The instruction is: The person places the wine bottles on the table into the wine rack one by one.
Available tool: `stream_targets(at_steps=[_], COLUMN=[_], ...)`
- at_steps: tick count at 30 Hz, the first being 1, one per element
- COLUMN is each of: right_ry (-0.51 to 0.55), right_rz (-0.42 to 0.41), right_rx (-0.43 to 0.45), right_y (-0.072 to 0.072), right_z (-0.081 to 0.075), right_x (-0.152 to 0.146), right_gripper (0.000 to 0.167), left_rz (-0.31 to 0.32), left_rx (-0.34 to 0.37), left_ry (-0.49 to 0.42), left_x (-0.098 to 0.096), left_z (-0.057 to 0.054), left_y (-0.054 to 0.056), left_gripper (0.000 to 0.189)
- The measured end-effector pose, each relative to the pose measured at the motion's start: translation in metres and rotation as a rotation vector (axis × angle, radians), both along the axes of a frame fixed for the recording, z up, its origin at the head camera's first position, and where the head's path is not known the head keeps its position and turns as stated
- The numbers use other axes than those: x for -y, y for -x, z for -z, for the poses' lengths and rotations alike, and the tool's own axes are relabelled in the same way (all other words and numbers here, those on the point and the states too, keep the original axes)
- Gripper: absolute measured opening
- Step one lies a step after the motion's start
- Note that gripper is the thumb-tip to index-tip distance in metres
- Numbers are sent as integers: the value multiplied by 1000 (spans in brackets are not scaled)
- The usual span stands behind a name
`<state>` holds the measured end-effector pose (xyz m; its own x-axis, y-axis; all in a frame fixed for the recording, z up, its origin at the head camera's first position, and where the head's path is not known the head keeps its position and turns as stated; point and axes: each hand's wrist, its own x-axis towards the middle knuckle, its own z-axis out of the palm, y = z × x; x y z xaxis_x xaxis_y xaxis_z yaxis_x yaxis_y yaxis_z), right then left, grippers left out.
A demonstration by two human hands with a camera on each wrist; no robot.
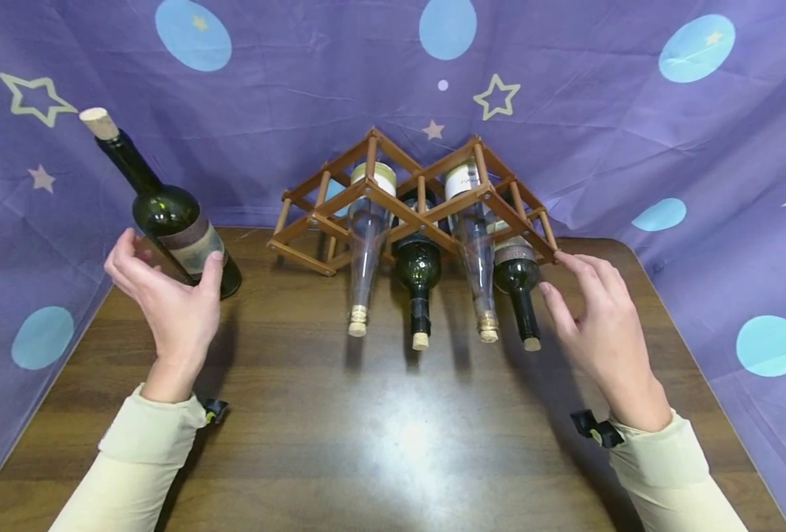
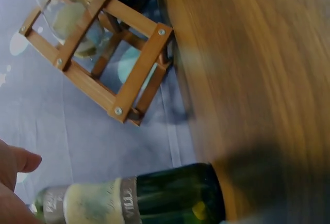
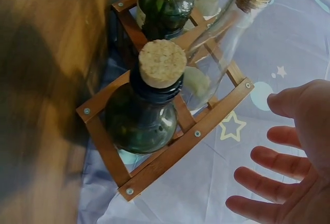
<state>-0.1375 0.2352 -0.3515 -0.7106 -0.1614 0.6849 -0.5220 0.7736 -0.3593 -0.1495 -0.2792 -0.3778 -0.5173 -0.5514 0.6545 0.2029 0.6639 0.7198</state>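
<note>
A dark green corked wine bottle stands on the table at the left, its neck slanting left in the head view. My left hand is beside it with thumb and fingers spread; in the left wrist view the thumb shows apart from the glass. A wooden wine rack holds several corked bottles, necks toward me: a clear bottle, a green bottle, another clear bottle and a green bottle at the right. Beside the rack's right end, my right hand has its fingers extended, holding nothing.
The brown wooden table spreads in front of the rack. A purple cloth with stars and blue spots hangs behind and along both sides. The rack's left end has a compartment without a bottle.
</note>
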Motion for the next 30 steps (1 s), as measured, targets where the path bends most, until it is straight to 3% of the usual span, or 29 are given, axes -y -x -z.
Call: stream_targets(at_steps=[7, 11, 19, 30], right_ry=[-23, -26, -59, -136], right_rz=[-6, -6, 0, -13], right_rx=[0, -7, 6, 47], right_y=[-7, -10, -13, -14], right_z=[8, 14, 22, 32], right_x=[-5, -7, -12, -17], right_gripper=[49, 49, 51, 63], left_rz=[89, 123, 106, 73], left_rx=[122, 157, 199, 319], left_ry=[-113, -166, -152, -149], left_x=[11, 15, 25, 34], left_z=[2, 3, 10, 21], left_y=[8, 15, 26, 27], left_gripper=[98, 99, 96, 91])
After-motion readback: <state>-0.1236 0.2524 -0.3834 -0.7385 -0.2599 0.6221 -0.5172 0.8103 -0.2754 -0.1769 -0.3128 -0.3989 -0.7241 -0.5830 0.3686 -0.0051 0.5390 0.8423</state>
